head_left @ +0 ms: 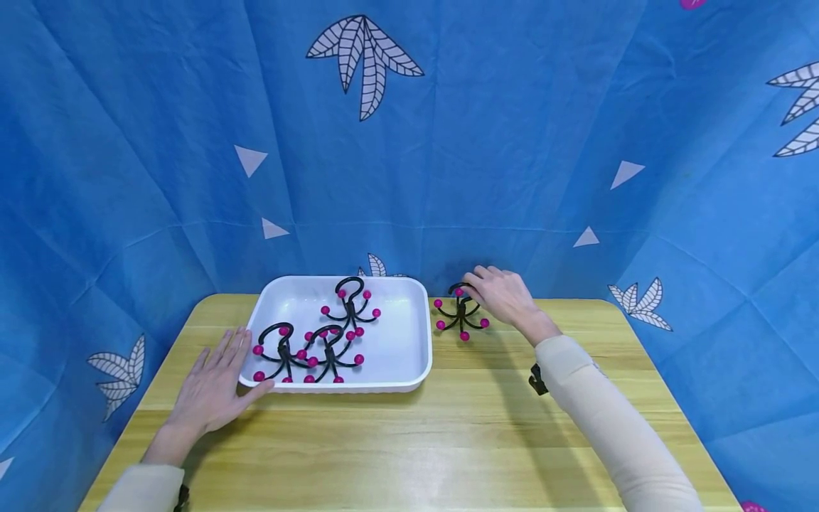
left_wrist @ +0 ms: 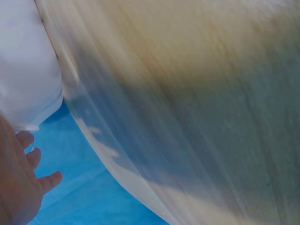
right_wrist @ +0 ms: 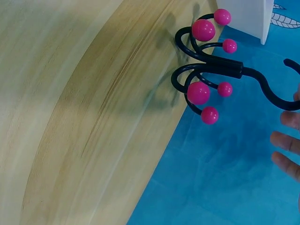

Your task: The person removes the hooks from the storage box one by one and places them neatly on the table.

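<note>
My right hand (head_left: 505,295) pinches the curved top of a black multi-arm hook hanger (head_left: 461,313) with pink ball tips, right of the white tray (head_left: 393,355). In the right wrist view the hanger's stem (right_wrist: 225,66) and its ball-tipped arms show over the table edge, the hook end by my fingers (right_wrist: 287,140). My left hand (head_left: 214,384) lies with straight fingers along the tray's left side, thumb at the front corner. Three similar hangers lie in the tray: one at the back (head_left: 350,311), one at front left (head_left: 284,350), one at front centre (head_left: 329,355).
The tray stands on a wooden table (head_left: 397,448), near its back edge. A blue cloth (head_left: 525,142) with white leaf and triangle prints hangs behind the table and at both sides.
</note>
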The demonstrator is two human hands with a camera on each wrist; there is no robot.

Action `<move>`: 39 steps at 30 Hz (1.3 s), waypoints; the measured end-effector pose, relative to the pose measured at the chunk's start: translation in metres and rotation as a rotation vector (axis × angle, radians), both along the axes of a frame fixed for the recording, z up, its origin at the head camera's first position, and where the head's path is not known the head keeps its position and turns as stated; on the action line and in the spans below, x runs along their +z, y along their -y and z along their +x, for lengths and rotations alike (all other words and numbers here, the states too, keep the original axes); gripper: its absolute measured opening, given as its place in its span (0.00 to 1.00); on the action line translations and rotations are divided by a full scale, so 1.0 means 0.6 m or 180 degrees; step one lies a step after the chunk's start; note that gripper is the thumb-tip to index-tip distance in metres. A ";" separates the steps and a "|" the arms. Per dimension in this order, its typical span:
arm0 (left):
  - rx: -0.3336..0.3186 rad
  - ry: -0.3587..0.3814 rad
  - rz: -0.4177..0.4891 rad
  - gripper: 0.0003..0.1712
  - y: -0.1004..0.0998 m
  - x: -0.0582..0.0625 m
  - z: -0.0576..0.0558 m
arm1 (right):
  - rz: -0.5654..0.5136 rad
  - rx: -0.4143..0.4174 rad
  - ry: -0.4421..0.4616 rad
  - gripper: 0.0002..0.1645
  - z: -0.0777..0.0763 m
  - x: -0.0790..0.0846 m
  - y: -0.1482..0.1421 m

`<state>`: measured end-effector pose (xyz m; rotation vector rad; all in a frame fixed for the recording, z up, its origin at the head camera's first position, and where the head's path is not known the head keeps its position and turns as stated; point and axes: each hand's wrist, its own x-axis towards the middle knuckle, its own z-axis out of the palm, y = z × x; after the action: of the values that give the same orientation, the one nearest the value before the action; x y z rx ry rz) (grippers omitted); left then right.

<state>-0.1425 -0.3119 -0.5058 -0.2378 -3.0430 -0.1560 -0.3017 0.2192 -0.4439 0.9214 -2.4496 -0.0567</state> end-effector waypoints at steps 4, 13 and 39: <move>0.0012 0.0015 0.0010 0.65 -0.001 0.000 0.001 | -0.0039 -0.0040 -0.0027 0.11 -0.003 -0.002 -0.001; 0.0028 0.0017 -0.0002 0.65 -0.002 -0.001 0.001 | -0.0014 -0.0159 0.0129 0.12 -0.006 -0.003 -0.004; 0.0014 0.0004 -0.0006 0.65 -0.002 -0.002 0.000 | -0.0008 -0.0550 0.0605 0.31 0.010 0.031 0.000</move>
<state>-0.1424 -0.3106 -0.5069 -0.2314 -3.0447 -0.1530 -0.2958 0.2194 -0.4255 0.7415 -2.7003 -0.0277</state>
